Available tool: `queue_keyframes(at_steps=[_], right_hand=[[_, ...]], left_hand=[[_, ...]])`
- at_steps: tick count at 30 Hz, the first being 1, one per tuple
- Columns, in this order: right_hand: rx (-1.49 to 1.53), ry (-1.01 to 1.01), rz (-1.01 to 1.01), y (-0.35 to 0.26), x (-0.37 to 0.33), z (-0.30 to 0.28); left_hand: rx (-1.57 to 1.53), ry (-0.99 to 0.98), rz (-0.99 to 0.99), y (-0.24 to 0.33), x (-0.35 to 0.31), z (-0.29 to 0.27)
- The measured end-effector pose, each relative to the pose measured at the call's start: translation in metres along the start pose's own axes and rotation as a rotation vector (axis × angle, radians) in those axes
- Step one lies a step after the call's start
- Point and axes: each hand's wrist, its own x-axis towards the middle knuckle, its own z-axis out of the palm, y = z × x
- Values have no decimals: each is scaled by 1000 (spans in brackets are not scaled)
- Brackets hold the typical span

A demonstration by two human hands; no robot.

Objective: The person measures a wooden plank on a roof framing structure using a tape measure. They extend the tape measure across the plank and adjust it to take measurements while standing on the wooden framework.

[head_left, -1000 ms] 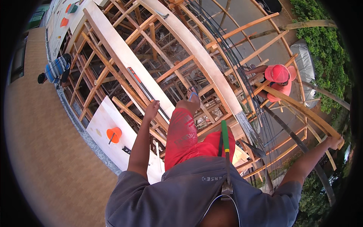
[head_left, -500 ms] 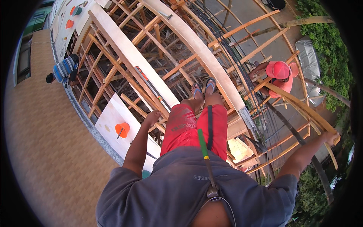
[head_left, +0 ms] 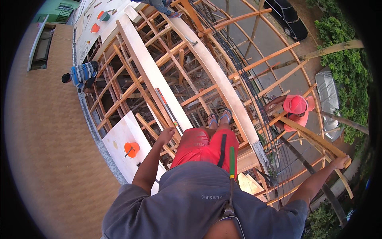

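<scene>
At far left runs a tan, brick-patterned surface (head_left: 43, 131). Beside its edge, a co-worker (head_left: 83, 75) in a blue striped shirt and dark cap bends over the timber framing. Nearer, an orange bucket (head_left: 131, 149) with a stick-like handle jutting from it stands on a white panel (head_left: 119, 137). The left hand (head_left: 166, 136) is near the lower end of a red-and-dark spirit level (head_left: 162, 97), which lies along a pale-faced plank (head_left: 143, 59); its fingers are curled, but I cannot tell whether they hold anything. The person's feet, in flip-flops (head_left: 226, 116), stand close together over the framing. A green-handled hammer (head_left: 232, 163) hangs head-up at the shirt's neckline. Farther right, dark rods (head_left: 248, 71) run past the framing. A co-worker (head_left: 296, 113) in a red cap is near the far end of a long wooden beam (head_left: 318, 140). The right hand (head_left: 340, 162), at far right, has its fingers grasping that beam's near end.
</scene>
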Motion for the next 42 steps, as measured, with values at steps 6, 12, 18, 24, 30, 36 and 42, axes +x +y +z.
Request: queue_keyframes(at_steps=[6, 12, 18, 24, 30, 36, 42], right_hand=[[13, -176, 87, -10, -9, -8], [271, -299, 352, -32, -26, -4], [232, -304, 421, -34, -23, -3], [287, -336, 442, -36, 7, -6], [136, -388, 387, -27, -7, -3], [22, -330, 361, -13, 10, -7], [0, -13, -45, -7, -12, 10]], left_hand=[[193, -8, 117, -9, 0, -9], [103, 88, 74, -34, 12, -31], [-19, 199, -13, -119, 5, -37], [-10, 15, -287, -173, -31, -29], [-316, 95, -468, -206, -63, -30], [-311, 61, -510, -196, -43, -4], [-232, -7, -427, -166, 54, -8]])
